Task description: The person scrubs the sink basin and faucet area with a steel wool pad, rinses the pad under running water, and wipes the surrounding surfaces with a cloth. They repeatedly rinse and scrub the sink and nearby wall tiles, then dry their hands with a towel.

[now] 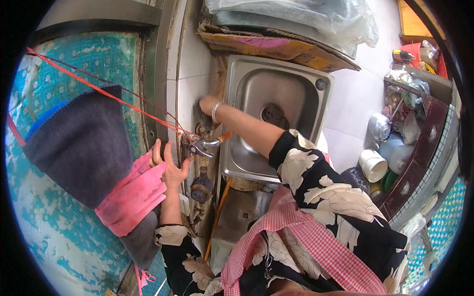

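My left hand point(172, 172) is raised with its fingers spread, beside the edge of a pink cloth point(129, 198) that hangs on a line. Its fingertips reach towards the metal window frame, and no object shows in it. My right hand point(210, 105), with a bracelet at the wrist, is curled against the tiled wall point(192, 79) above the tap. A dark, blurred patch lies just below its fingers; whether the hand holds something is unclear. My right forearm crosses the stainless steel sink point(255, 92). Between my hands, a chrome tap point(202, 147) stands out from the wall.
Red cords point(103, 90) run from the tap to the upper left, near a hanging dark grey cloth point(81, 148). Behind the sink stands a cardboard sheet point(266, 46). A blue-black valve point(202, 188) sits below the tap. Containers, including a white tub point(374, 166), stand at right.
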The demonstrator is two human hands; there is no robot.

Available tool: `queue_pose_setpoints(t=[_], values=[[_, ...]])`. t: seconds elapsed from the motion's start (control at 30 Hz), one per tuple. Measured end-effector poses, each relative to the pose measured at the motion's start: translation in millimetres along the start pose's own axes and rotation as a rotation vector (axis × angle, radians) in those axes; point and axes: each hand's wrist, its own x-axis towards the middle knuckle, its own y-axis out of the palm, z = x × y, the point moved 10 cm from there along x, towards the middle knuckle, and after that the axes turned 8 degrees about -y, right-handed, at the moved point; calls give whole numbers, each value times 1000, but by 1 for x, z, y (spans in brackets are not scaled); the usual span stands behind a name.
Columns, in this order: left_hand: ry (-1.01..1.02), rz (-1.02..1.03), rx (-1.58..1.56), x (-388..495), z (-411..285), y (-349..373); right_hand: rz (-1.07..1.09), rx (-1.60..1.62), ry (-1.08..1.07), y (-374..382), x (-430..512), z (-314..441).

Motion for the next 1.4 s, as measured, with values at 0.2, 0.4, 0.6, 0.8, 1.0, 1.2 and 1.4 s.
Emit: queue_pose_setpoints(t=[0.2, 0.4, 0.6, 0.8, 1.0, 1.2, 1.4], values=[[-82, 35, 17, -27, 13, -3, 203, 499, 426, 45, -52, -38], [-5, -19, 28, -16, 5, -8, 164, -163, 111, 36, -27, -11], [-52, -13, 16, -34, 12, -7, -63, 101, 315, -50, -16, -5], [-42, -6, -19, -18, 8, -6, 119, -124, 196, -6, -5, -23], [19, -23, -16, -2, -1, -7, 40, -296, 155, -29, 17, -45], [-105, 28, -8, -38, 18, -4, -497, 265, 156, -129, -42, 52], [-34, 0, -13, -19, 11, -6, 40, 80, 223, 27, -51, -20]])
